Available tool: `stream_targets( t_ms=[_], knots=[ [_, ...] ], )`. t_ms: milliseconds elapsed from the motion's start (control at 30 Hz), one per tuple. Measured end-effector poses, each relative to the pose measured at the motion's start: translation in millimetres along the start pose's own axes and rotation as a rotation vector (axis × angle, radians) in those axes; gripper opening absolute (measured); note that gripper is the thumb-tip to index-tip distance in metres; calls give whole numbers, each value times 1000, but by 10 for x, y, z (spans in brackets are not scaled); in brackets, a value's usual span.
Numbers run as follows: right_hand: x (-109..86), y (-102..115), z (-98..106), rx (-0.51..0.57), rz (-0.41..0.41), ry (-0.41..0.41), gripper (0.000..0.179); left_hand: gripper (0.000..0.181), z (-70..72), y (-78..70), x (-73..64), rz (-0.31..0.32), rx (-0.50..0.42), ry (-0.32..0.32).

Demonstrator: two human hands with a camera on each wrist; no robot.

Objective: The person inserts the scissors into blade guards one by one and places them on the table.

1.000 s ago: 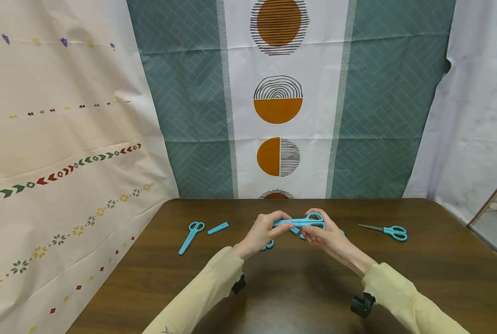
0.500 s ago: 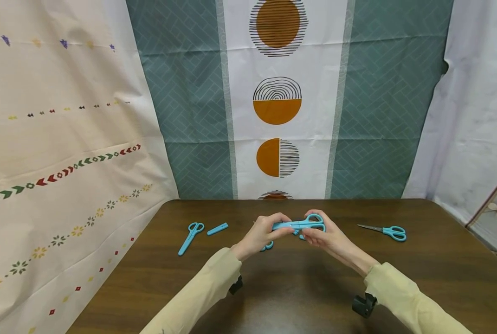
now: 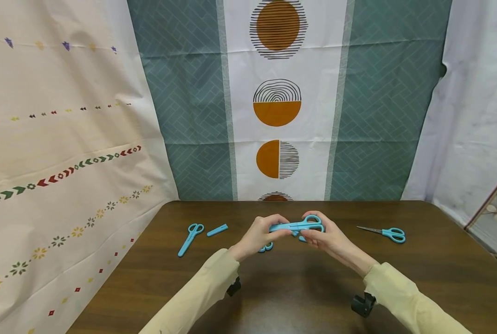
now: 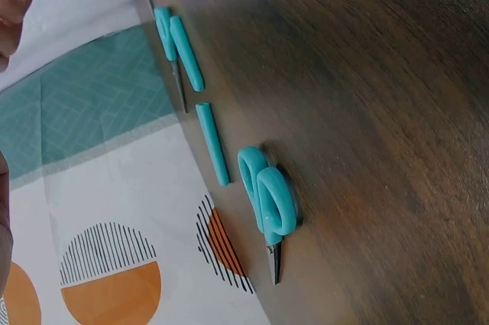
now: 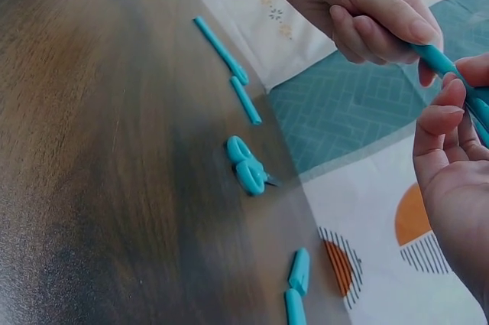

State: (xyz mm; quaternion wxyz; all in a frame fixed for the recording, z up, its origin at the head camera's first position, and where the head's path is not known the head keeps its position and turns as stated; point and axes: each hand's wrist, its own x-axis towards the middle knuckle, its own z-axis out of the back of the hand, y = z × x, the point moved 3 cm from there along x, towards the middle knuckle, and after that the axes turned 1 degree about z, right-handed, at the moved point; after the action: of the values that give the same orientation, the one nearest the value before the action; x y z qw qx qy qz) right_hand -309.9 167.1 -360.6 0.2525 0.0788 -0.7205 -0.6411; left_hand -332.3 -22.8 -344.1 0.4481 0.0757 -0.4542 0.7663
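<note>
Both hands hold one pair of light-blue scissors (image 3: 311, 223) above the table, with a matching blue sheath (image 3: 280, 227) over its blades. My left hand (image 3: 256, 237) pinches the sheath between thumb and fingers, on the left side. At the other end, my right hand (image 3: 331, 240) grips the scissors by the handle loops. In the right wrist view, the left hand (image 5: 370, 15) holds the sheath (image 5: 437, 59) and the right hand (image 5: 458, 157) meets it close by. The left wrist view shows only edges of the hands, and the held scissors are out of it.
On the brown table (image 3: 273, 297) lie sheathed scissors (image 3: 185, 246) and a loose sheath (image 3: 217, 230) at left. Bare-bladed scissors (image 4: 275, 203) lie behind the left hand, beside another sheath (image 4: 212, 144). More unsheathed scissors (image 3: 392, 234) rest at right. Patterned cloths hang behind.
Both hands and the held scissors have drifted slightly left in the head view, with the same grip. The scissors and sheaths on the table stay where they were.
</note>
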Motion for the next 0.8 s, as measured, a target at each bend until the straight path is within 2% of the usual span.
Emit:
stream_targets(
  t_ms=[33, 300, 600, 800],
  knots=[
    [0, 3, 0, -3, -4, -2, 36, 17, -8, 53, 2, -3, 2, -7],
    [-9, 29, -5, -13, -27, -11, 40, 14, 9, 62, -17, 20, -12, -9],
    [0, 19, 9, -18, -22, 10, 45, 14, 40, 82, -51, 1, 25, -34],
    [-8, 8, 42, 20, -52, 2, 52, 16, 89, 109, -109, 34, 26, -39]
  ],
)
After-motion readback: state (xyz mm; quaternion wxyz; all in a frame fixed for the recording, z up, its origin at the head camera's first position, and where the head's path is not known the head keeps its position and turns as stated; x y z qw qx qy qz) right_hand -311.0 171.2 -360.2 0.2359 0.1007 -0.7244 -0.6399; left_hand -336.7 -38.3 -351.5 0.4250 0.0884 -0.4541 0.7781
